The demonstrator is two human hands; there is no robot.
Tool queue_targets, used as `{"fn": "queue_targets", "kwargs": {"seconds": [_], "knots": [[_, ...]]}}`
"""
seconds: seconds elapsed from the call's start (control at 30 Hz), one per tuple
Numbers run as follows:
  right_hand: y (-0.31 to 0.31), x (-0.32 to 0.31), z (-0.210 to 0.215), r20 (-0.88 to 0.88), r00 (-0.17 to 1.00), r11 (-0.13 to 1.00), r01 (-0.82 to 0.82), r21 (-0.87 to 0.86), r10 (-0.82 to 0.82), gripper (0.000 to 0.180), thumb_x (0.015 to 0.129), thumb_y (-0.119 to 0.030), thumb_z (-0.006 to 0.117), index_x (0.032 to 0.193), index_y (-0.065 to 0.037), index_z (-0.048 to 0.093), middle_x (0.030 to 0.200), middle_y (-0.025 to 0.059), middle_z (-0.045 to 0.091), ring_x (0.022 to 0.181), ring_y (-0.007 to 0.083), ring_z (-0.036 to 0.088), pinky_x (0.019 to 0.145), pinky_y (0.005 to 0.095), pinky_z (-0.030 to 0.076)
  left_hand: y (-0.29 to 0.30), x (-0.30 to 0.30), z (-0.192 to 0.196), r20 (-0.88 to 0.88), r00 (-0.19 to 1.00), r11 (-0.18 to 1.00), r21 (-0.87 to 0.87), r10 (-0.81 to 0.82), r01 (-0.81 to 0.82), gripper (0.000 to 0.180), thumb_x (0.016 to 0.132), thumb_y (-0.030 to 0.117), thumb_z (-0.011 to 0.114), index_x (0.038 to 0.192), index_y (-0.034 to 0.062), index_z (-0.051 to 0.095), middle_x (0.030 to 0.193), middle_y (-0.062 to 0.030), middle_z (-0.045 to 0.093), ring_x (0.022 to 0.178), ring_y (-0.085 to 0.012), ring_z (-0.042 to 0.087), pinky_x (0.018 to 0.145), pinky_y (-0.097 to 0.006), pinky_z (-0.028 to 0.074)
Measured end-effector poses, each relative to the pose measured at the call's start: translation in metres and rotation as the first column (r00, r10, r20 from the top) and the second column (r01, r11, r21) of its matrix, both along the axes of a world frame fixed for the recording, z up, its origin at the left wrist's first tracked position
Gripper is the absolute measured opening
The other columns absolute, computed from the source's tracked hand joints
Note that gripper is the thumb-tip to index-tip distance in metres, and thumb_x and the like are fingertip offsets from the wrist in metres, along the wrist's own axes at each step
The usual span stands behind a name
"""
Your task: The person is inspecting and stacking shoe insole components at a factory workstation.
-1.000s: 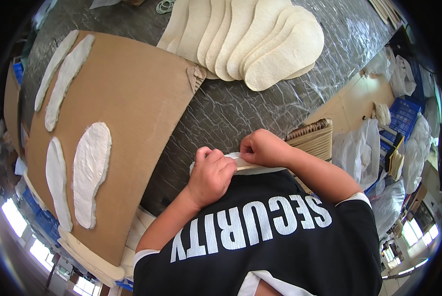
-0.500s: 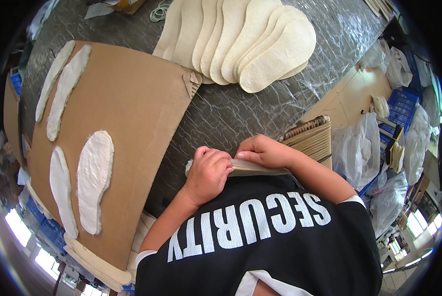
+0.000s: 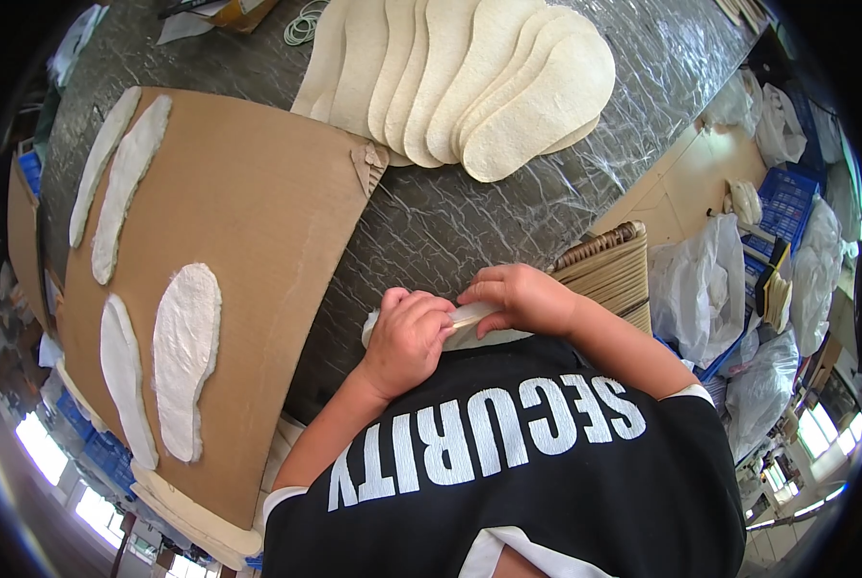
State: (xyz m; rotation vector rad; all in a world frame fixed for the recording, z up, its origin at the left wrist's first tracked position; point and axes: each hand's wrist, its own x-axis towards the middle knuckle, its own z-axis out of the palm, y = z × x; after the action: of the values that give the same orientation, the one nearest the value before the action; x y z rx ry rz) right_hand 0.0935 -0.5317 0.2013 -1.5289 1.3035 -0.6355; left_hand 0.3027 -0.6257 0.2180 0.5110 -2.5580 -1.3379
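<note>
Close against my black shirt, both hands grip one pale insole (image 3: 470, 323) at the table's near edge. My left hand (image 3: 407, 337) curls over its left part, and my right hand (image 3: 522, 299) pinches its right part from above. Most of the insole is hidden under my fingers. Left of my hands lies a brown cardboard sheet (image 3: 258, 250) with several fuzzy white insole pieces (image 3: 185, 356) laid flat on it. A fanned stack of cream insoles (image 3: 479, 87) rests at the far side of the table.
The dark marbled table (image 3: 450, 222) runs beneath everything. A woven basket (image 3: 609, 275) stands by my right arm. Plastic bags (image 3: 710, 289) and blue crates (image 3: 787, 197) sit on the floor to the right. More cardboard lies stacked at the lower left.
My hands have stayed on the insole at my chest, fingers shifting slightly. The view has tilted a little, so the cardboard and the insole stack sit a bit higher in the picture.
</note>
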Motion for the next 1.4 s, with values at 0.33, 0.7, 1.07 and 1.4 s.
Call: {"fn": "queue_targets", "kwargs": {"seconds": [0.33,0.7,1.07,1.4], "knots": [[-0.004,0.01,0.003,-0.319,0.946,0.994,-0.08,-0.073,0.053,0.024,0.071,-0.033,0.073,0.082,-0.013,0.068,0.081,-0.0009,0.065,0.08,0.0206,0.061,0.069,0.0358,0.046,0.007,0.0,-0.005,0.117,0.99,0.996,0.018,0.085,-0.087,0.012,0.073,0.006,0.068,0.078,0.0057,0.057,0.084,-0.0074,0.063,0.079,-0.0247,0.06,0.077,-0.037,0.041],[-0.002,0.024,0.0,-0.305,0.952,0.987,-0.059,-0.149,0.011,0.018,0.074,-0.028,0.071,0.072,-0.013,0.062,0.074,-0.0001,0.061,0.078,0.0195,0.059,0.069,0.0356,0.043,0.016,0.012,-0.014,0.004,0.971,0.964,0.122,0.24,-0.238,0.021,0.068,0.006,0.075,0.081,0.0041,0.059,0.085,-0.011,0.067,0.077,-0.0268,0.063,0.081,-0.039,0.045],[-0.003,0.025,0.001,-0.311,0.95,0.987,-0.074,-0.143,0.027,0.017,0.073,-0.027,0.07,0.072,-0.012,0.062,0.073,0.0002,0.062,0.078,0.0198,0.059,0.07,0.0357,0.043,0.01,0.012,-0.004,0.145,0.982,0.989,0.067,0.123,-0.133,0.024,0.07,0.016,0.077,0.088,0.0038,0.066,0.084,-0.0072,0.067,0.081,-0.0225,0.063,0.085,-0.038,0.041],[-0.006,0.028,0.006,-0.318,0.945,0.981,-0.128,-0.143,0.077,0.014,0.073,-0.025,0.071,0.074,-0.013,0.064,0.076,-0.0021,0.061,0.081,0.0179,0.057,0.072,0.0339,0.041,0.009,0.013,-0.011,0.162,0.986,0.986,0.155,0.034,-0.06,0.011,0.073,0.012,0.073,0.079,0.0049,0.066,0.073,-0.0043,0.064,0.072,-0.0203,0.061,0.075,-0.034,0.04]]}}
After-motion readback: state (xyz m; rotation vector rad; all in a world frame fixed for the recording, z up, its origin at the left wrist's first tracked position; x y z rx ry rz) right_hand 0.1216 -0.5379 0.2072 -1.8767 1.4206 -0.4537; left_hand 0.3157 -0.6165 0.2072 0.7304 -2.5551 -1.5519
